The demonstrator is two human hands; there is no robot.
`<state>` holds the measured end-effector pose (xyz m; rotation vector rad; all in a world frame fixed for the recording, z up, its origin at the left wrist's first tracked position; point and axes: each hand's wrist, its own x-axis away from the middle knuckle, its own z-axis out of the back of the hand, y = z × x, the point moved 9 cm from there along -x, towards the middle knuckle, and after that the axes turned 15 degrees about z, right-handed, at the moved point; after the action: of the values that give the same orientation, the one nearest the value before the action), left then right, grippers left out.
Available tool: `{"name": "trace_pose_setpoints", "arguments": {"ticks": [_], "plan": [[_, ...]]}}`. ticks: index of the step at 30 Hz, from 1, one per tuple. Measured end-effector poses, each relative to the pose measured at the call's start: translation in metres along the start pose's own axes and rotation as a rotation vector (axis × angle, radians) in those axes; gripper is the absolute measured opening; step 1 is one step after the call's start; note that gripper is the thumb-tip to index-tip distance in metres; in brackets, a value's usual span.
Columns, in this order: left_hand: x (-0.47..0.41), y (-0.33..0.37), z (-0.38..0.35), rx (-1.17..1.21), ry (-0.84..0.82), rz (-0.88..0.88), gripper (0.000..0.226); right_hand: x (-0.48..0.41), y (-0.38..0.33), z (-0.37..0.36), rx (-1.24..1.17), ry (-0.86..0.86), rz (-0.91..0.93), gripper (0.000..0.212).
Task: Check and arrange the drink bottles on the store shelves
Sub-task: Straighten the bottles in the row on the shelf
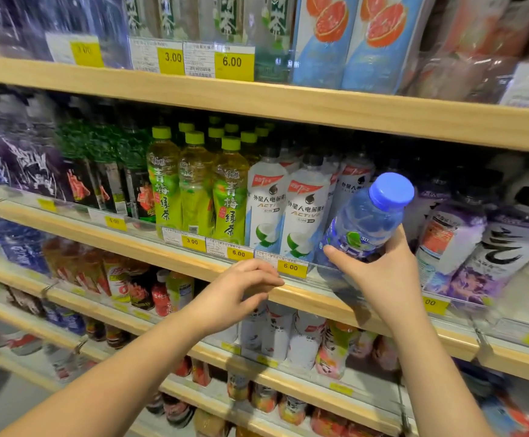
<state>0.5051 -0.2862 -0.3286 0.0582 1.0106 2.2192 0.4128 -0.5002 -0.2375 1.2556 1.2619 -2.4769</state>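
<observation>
Our two bare forearms reach up from the bottom of the view toward the middle shelf [105, 236]. We hold the blue-capped bottle [367, 222] in our right hand [386, 275]. The thumb presses across the left of its label, the fingers wrap round the far side, and the grip sits low on the body. The bottle leans with its cap up and to the right. Its base is down at the shelf's front edge, just behind the clear rail [326, 272], which blurs the bottom of it. We judge the lean to be the way over that rail. The base has to clear it going in or coming out, and we cannot tell which this is. The low grip leaves the cap and upper label in view for a check.

Our left hand [241, 285] holds nothing. Its fingers are loosely bent, with the tips resting on the front edge of the same shelf, just beside a yellow 6.00 price tag [291, 267]. It looks like a steadying touch while the other hand works.

The bottle sits in the gap between the white coconut-label bottles [266, 203] close on its left and the purple-label bottles [452, 238] on its right. Farther left along the shelf stand green tea bottles [165, 187] with lime caps, labels facing forward. We would take care that the tilted bottle does not knock the white row.
</observation>
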Motion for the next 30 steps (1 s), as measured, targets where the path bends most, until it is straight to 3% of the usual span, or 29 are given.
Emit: {"name": "trace_pose_setpoints", "arguments": {"ticks": [8,22,30], "plan": [[0.009,-0.004,0.017,-0.395,-0.004,-0.099,0.046,-0.009,-0.056,0.006,0.047,-0.014,0.114,0.069],[0.046,-0.095,0.101,-0.524,0.067,-0.085,0.059,0.008,-0.121,-0.13,-0.19,-0.11,-0.013,0.047],[0.062,-0.162,0.165,-0.56,0.068,-0.001,0.062,0.025,-0.147,-0.225,-0.29,-0.099,-0.101,0.055]]}}
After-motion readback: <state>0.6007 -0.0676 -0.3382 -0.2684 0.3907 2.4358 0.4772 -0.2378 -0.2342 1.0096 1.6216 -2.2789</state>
